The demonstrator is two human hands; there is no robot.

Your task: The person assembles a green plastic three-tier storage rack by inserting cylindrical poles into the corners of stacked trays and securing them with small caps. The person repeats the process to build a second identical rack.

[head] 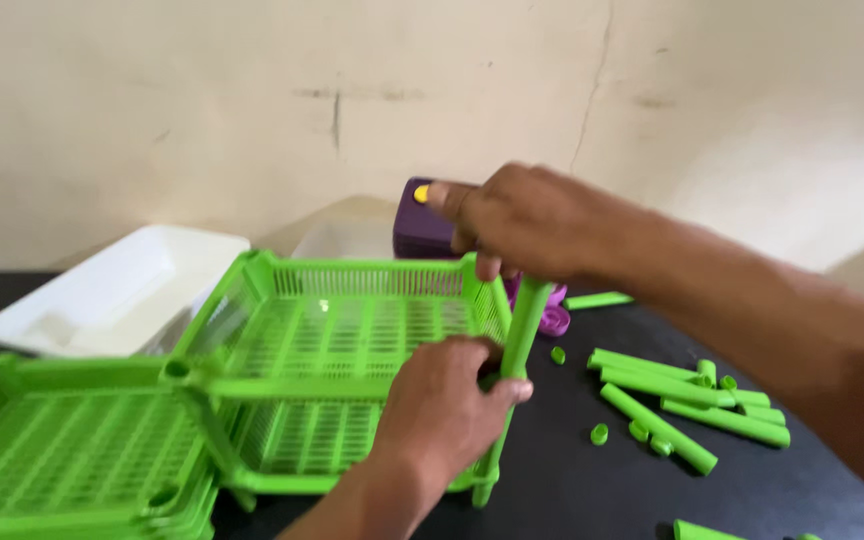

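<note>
My right hand [527,225] grips the top of an upright green plastic tube [518,345] at the corner of a green slatted tray [342,330]. That tray sits raised above a second green tray [302,440] below it. My left hand [442,400] wraps around the same tube lower down, at the near right corner of the rack. The tube's foot reaches the dark table [572,490].
Another green tray [62,450] lies at the left. Several loose green tubes [687,400] and small green caps [599,434] lie at the right. A white tub [112,290] and a purple box [427,235] stand near the cream wall.
</note>
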